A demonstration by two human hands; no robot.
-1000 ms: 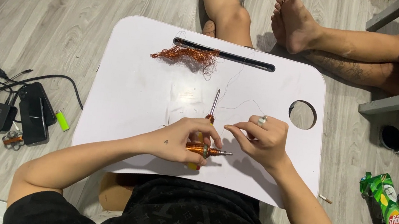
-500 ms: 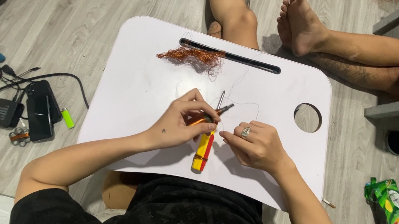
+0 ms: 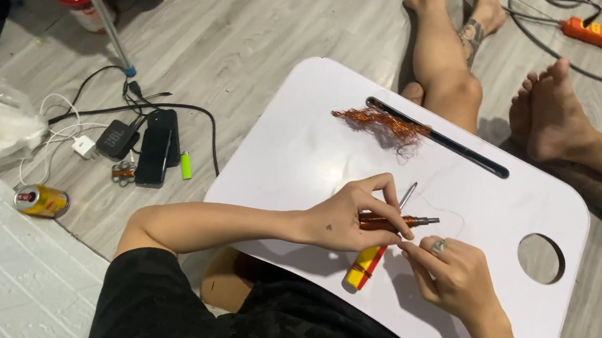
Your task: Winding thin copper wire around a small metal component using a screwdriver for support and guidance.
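Hands meet over the white table [image 3: 303,154]: left hand [image 3: 344,221] pinches a copper-wound screwdriver [image 3: 395,222], right hand [image 3: 453,278] curls fingertips against its shaft, a yellow-handled screwdriver [image 3: 364,266] lying just underneath, copper wire tangle [image 3: 384,124] further up.

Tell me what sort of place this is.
Most likely a room at home, with work done sitting on the floor: a white lap table rests over the person's legs on grey wood-look flooring, with a power strip and chargers lying loose nearby.
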